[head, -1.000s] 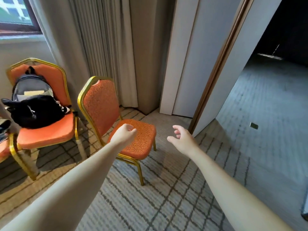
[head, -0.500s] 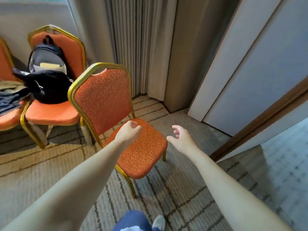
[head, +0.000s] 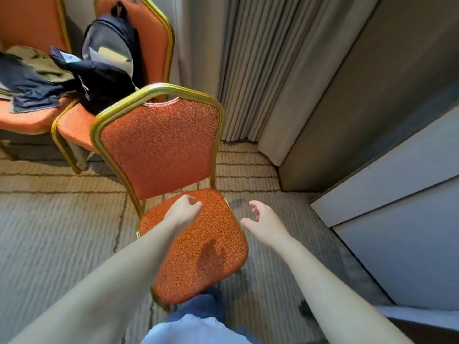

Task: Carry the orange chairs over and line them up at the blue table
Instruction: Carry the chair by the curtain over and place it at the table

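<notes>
Head view: left hand (head: 183,213) is clenched (empty, prob.), right hand (head: 262,217) loose; best grip orange chair (head: 159,145) by frame & seat.

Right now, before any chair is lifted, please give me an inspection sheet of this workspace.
Surface: striped carpet.
Job's things: near orange chair upright, unloaded; middle chair and left chair behind it.
Clutter: backpack and black bag on middle chair, clothes on left chair.
Grippers: left hand over the seat, fingers curled, empty; right hand open beside it.
Cables: nothing seen.
Surroundings: curtain, pale wall panel at right; blue table not in view.
</notes>
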Motion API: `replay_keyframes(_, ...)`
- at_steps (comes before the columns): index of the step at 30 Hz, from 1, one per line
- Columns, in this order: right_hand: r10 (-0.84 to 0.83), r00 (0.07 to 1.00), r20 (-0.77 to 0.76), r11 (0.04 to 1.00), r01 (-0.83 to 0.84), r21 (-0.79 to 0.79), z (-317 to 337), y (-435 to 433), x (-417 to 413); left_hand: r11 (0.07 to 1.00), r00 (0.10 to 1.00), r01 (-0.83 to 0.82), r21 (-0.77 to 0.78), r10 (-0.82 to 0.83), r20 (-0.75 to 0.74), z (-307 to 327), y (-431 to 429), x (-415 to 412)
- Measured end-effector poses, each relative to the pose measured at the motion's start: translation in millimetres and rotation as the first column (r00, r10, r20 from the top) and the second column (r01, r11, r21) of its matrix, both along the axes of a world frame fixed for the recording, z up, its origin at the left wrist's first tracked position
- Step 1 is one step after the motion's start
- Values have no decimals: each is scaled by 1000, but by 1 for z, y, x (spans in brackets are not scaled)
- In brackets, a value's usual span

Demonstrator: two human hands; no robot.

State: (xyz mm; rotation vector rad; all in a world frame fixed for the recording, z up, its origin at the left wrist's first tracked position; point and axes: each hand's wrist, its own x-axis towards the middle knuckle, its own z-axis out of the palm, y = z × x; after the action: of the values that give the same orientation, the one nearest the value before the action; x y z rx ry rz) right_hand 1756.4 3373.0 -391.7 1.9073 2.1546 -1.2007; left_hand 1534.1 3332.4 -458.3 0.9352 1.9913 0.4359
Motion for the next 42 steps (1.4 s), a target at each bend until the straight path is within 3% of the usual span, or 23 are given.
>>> replay_keyframes(8,256,966,32,967,-256,-24,-3,120,-30,974,975,-220,-60,218,-36,-1,74,1)
replay_keyframes(13,530,847,43,848,-527,-55,-25,190,-65,880,886,-463,-109,461,-40,-6,93,-3)
replay_keyframes(18,780,625,34,625,-775,-91,-34,251,-105,618,627,-778,-113,777,-60,1,98,15)
replay_keyframes(22,909,416,-2,413,-904,-107,-33,278,-133,330,337,-938,-107,940,-55,6,92,50)
replay_keyframes(24,921,390,7,388,-916,-98,-35,281,-141,252,256,-963,-93,966,-35,7,92,60)
replay_keyframes(25,949,314,-1,312,-944,-105,-35,272,-146,159,162,-984,-84,986,-37,10,83,75)
replay_keyframes(30,987,160,-32,154,-977,-146,-42,237,-153,-66,-66,-995,-69,998,3,16,57,109)
replay_keyframes(35,998,61,-30,54,-981,-185,-48,203,-150,-228,-227,-971,-67,973,-30,-26,6,139)
replay_keyframes(42,1000,24,10,26,-983,-180,-61,172,-153,-271,-276,-957,-107,961,33,-22,-18,166)
